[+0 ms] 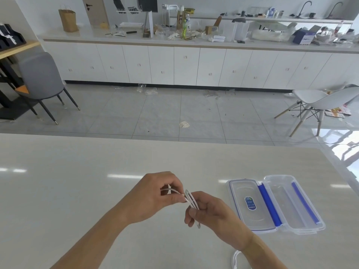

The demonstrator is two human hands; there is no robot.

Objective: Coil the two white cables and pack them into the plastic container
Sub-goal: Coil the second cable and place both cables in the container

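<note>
Both my hands hold one white cable (pixel 191 199) above the table, partly wound into loops. My left hand (pixel 155 197) pinches a strand of it between thumb and fingers. My right hand (pixel 210 212) grips the looped bundle, and a plug end hangs below its fingers. A second white cable (pixel 235 259) lies on the table under my right forearm, mostly hidden. The clear plastic container (pixel 297 228) with blue clips lies to the right, with nothing visible inside. Its lid (pixel 232 202) rests flat beside it on the left.
The work surface is a pale glossy table (pixel 77 191). Beyond its far edge are a tiled floor with litter, a grey chair (pixel 41 78) at left, a white chair (pixel 318 98) at right, and a cluttered counter along the back wall.
</note>
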